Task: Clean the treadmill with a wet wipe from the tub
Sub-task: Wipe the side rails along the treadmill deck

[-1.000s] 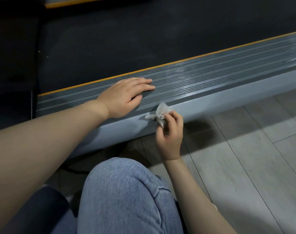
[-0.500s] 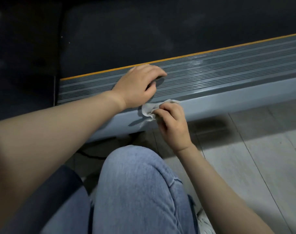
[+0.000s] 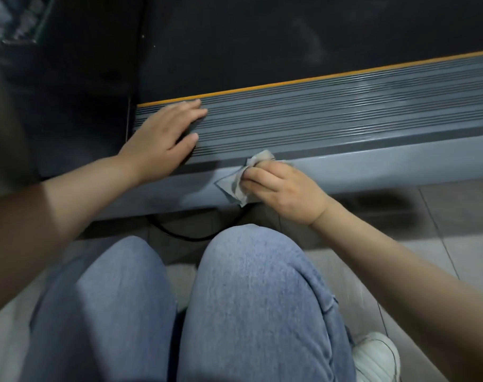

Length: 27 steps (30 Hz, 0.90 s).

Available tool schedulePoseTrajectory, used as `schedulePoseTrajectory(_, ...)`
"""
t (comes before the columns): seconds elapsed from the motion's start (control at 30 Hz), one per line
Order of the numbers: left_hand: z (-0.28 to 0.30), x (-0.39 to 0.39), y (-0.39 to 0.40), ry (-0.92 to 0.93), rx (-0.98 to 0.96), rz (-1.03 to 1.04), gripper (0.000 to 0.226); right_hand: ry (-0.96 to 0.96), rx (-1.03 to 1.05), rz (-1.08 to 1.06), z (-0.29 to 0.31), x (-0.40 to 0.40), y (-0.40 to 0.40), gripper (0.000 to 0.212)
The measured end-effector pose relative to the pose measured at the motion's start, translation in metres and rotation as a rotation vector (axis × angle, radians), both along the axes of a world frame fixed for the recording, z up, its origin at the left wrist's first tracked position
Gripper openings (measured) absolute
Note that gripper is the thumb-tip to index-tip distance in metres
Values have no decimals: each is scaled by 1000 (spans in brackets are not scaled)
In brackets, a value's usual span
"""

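Wiping treadmill [image 3: 345, 166] side, wet wipe [image 3: 236, 183] in right hand [image 3: 284, 188]

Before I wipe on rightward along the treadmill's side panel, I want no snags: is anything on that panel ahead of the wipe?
Nothing visible. The right hand presses the wipe against the grey side panel, which runs bare to the right. The left hand rests on the ribbed rail above, left of the wipe.
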<state>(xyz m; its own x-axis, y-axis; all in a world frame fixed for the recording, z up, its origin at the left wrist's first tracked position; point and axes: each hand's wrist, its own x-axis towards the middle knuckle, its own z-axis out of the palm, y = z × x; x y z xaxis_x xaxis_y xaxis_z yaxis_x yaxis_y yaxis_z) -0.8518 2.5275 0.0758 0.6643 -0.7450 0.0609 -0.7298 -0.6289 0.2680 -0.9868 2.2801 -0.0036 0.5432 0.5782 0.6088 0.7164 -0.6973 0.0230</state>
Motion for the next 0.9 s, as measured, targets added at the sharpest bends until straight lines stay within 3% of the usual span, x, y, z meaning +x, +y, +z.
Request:
schedulePoseTrajectory(0.1, 5, 2, -1, 127, -63, 45, 52, 188, -136, 43, -37, 1, -3, 25)
schedulePoseTrajectory(0.2, 4, 0, 1, 81, 7, -1, 54, 483, -297, 10, -58, -7, -4, 30)
schedulePoseTrajectory(0.27, 5, 0, 1, 69, 45, -18, 56, 441, -247, 25, -47, -4, 12, 31)
schedulePoseTrajectory(0.43, 26, 18, 5, 79, 156, -56, 53, -53, -205, 194, 20, 44, 76, 29)
schedulePoseTrajectory(0.5, 24, 23, 18, -38, 193, 52, 54, -56, -288, 186, 5, 48, 79, 34)
schedulePoseTrajectory(0.57, 18, 20, 33, -91, 202, 244, 57, 51, -533, 141, -28, 42, 73, 31)
schedulePoseTrajectory(0.67, 9, 17, 40, -141, 194, 321, 52, 190, -720, 234, -57, 31, 70, 57)
schedulePoseTrajectory(0.73, 11, 19, 36, -133, 175, 324, 51, 280, -622, 297, -57, 31, 83, 65)
schedulePoseTrajectory(0.77, 11, 18, 35, -128, 166, 323, 51, 263, -614, 257, -42, 35, 94, 55)
schedulePoseTrajectory(0.87, 9, 16, 35, -165, 164, 318, 49, 32, -442, 310, -7, 60, 122, 37)
schedulePoseTrajectory(0.9, 10, 16, 34, -174, 161, 321, 49, -12, -472, 300, -1, 65, 124, 34)
